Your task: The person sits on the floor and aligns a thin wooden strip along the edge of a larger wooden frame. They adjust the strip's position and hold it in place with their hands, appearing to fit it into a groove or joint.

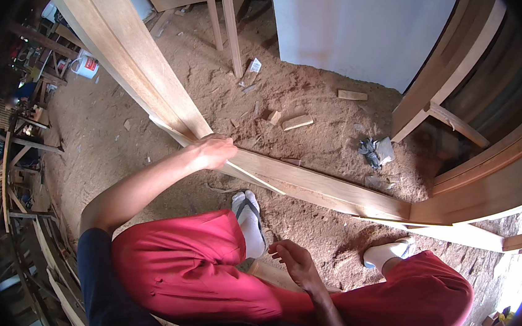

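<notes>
A large wooden frame stands before me, its long grooved board (pixel 140 56) running to the far left and a shorter crosspiece (pixel 339 190) reaching right. They meet at a corner under my left hand (pixel 212 151). That hand is closed over the corner, its fingers partly hidden. A thin wooden strip (pixel 253 180) lies along the near side of the corner and passes below the hand. My right hand (pixel 296 262) hovers over my lap, loosely curled with thumb and fingers apart, and nothing shows in it.
Wood offcuts (pixel 297 123) and a crumpled plastic bag (pixel 376 153) lie on the sawdust-covered ground. A pale panel (pixel 353 31) stands at the back, beside slim upright posts (pixel 229 27). Another wooden frame (pixel 489 183) is at right. A white bucket (pixel 85 65) sits far left.
</notes>
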The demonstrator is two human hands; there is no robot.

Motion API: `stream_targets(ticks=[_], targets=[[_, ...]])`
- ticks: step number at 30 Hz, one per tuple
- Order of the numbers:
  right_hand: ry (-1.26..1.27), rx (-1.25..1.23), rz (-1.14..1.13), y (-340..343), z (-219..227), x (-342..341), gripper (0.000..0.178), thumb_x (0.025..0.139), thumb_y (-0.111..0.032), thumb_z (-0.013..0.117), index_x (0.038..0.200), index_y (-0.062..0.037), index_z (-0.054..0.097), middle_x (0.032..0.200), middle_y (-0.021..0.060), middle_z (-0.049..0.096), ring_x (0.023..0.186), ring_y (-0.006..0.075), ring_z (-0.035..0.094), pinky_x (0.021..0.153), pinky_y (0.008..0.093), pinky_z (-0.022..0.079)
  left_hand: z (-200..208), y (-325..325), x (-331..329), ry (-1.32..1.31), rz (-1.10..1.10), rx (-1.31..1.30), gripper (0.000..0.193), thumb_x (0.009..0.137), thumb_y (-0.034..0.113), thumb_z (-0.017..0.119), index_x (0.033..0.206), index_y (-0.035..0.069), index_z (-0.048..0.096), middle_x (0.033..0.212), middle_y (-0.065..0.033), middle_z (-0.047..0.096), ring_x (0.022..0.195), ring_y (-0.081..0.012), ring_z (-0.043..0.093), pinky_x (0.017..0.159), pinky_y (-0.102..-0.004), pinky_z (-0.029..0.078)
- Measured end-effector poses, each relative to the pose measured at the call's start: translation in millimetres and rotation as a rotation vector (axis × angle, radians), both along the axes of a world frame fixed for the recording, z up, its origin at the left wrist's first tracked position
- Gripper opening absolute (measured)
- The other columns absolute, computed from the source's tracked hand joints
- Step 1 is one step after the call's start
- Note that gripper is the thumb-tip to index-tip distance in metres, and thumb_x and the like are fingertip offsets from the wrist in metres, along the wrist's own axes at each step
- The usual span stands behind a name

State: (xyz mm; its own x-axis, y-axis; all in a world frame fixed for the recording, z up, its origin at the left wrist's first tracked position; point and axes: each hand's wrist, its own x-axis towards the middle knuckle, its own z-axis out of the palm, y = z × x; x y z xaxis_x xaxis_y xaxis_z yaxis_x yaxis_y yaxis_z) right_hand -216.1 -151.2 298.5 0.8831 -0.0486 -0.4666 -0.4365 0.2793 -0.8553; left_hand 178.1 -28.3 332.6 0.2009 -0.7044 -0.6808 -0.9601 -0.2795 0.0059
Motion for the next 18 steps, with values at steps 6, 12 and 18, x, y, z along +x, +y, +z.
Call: stream_targets(ticks=[6,12,18], targets=[[-0.008,0.012,0.022,5,0,3,0.032,0.113,-0.025,0.054,0.118,0.0013,0.071,0.109,0.0099,0.074,0.104,0.0173,0.068,0.094,0.0337,0.054,-39,28,-7,0.015,-0.003,-0.221,0.012,0.084,0.005,0.068,0.096,0.002,0.068,0.1,-0.0201,0.068,0.098,-0.0407,0.067,0.088,-0.05,0.054],[-0.009,-0.015,0.003,0,2,2,0.032,0.113,-0.025,0.053,0.118,0.0014,0.071,0.109,0.0102,0.074,0.104,0.0177,0.068,0.094,0.0339,0.055,-10,-1,2,0.071,-0.01,-0.098,0.004,0.08,0.004,0.07,0.081,0.0,0.069,0.092,-0.023,0.073,0.09,-0.0415,0.072,0.079,-0.0518,0.056],[-0.008,-0.009,0.016,1,-3,0,0.032,0.113,-0.025,0.053,0.118,0.0012,0.071,0.11,0.0102,0.074,0.104,0.0176,0.068,0.094,0.0336,0.055,-7,-7,-2,0.116,0.091,-0.122,0.007,0.083,0.004,0.068,0.08,-0.001,0.072,0.088,-0.0254,0.072,0.086,-0.0441,0.073,0.076,-0.052,0.057]])
